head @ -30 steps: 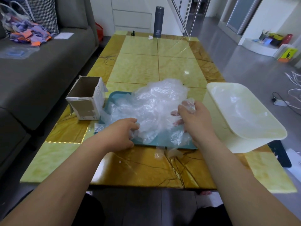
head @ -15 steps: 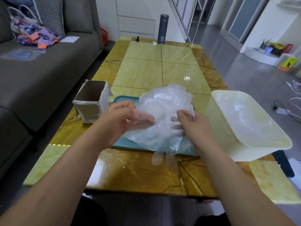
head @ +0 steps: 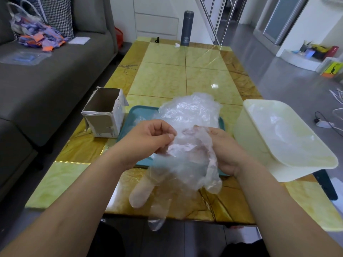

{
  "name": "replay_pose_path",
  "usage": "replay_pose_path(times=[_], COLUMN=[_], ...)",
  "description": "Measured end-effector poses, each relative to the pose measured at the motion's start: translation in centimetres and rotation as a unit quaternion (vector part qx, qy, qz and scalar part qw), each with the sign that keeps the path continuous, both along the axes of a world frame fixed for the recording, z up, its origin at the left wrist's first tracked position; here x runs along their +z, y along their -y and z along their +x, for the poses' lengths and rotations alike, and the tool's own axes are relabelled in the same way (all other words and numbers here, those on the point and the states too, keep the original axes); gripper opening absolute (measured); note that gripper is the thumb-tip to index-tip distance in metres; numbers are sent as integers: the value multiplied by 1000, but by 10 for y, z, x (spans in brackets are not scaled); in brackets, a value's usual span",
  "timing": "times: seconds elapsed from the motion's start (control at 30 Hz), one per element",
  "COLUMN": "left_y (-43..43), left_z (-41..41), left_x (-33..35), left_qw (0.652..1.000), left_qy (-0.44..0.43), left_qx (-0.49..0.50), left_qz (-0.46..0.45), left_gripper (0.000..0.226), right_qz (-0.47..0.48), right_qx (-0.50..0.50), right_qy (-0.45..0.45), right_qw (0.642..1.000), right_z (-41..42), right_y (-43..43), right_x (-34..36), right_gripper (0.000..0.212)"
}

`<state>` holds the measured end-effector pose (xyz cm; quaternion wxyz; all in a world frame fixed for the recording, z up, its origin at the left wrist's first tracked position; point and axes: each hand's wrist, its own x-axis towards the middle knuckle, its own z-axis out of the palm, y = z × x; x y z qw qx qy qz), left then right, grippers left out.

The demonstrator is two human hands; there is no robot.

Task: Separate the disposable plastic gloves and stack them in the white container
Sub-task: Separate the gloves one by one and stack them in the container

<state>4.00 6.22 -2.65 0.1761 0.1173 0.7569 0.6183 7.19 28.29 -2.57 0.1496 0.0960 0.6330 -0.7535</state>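
Head view: left hand (head: pixel 148 140) and right hand (head: pixel 225 152) pinch one clear glove (head: pixel 185 164) above the yellow table (head: pixel 167 80), sofa (head: pixel 46 80) alongside

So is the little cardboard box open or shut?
Open. The cardboard box stands upright with its top uncovered, so its brown inside walls show.
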Motion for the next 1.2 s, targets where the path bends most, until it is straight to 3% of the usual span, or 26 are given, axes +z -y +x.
replay_pose_path(times=[0.13,0.23,0.33,0.43,0.53,0.73,0.8,0.93,1.0,1.07,1.2], left_y=[2,0,0,-1,-2,-1,-2,-3,-2,0,-1], left_z=[-3,-3,-5,-5,-5,-10,-10,-13,-14,-12,-9], left_x=[-5,-8,-12,-13,-11,-25,-30,-30,-29,-27,-20], left_qw=[999,997,996,994,992,989,988,980,968,960,967], left_qy=[-12,-17,-9,-7,8,95,121,162,199,229,216], left_qx=[43,66,90,108,129,107,96,53,17,-10,0], left_qz=[-14,-21,-23,-14,3,-47,-11,103,152,163,133], left_gripper=[9,9,8,7,11,84,91,53,61,61,21], right_qz=[-97,-157,-116,-24,-15,-14,-30,-56,-61,-52,-50], right_qx=[61,119,124,39,-7,9,11,-8,-23,-31,-32], right_qy=[92,89,37,-7,-6,-2,10,38,31,21,24], right_qw=[989,976,985,999,1000,1000,999,998,997,998,998], right_z=[-1,3,7,7,5,5,4,1,1,1,-2], right_y=[-1,-2,-2,0,2,1,3,1,-1,-3,-8], right_x=[-3,-2,-3,-7,-9,-2,-2,-2,-5,-6,-8], right_gripper=[68,86,68,44,26,34,41,45,43,42,34])
